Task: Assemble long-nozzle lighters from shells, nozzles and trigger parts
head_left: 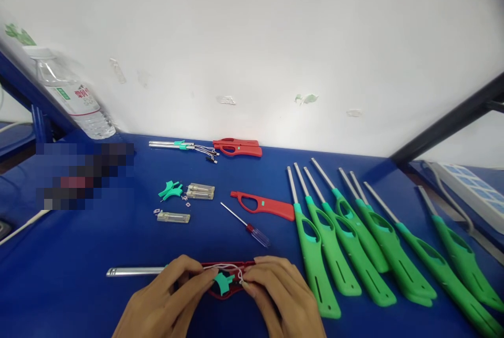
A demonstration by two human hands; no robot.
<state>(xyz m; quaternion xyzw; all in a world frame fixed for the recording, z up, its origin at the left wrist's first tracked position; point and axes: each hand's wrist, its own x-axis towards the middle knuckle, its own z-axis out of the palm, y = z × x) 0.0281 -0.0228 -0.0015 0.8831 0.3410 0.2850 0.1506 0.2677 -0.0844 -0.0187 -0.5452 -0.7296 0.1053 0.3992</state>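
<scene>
Near the front edge lies a red lighter half-shell [220, 292], its hollow side up, with a metal tube [136, 271] reaching out to the left. My left hand [169, 293] is closed over the shell's left end, thumb and forefinger pinching a teal trigger [224, 283]. At the right end, my right hand [279, 293] pinches the end of a thin white wire [226, 266] that runs along the shell. The palms and fingers cover both ends of the shell. Just beyond my hands rests a screwdriver [252, 230] with a clear and red handle.
Several green lighters [331, 259] lie at right. Behind are another red shell [271, 207], clear fuel tanks [200, 191], teal triggers [170, 189], stacked red shells [238, 147] and metal tubes with wires [171, 145]. A water bottle [74, 96] leans on the wall.
</scene>
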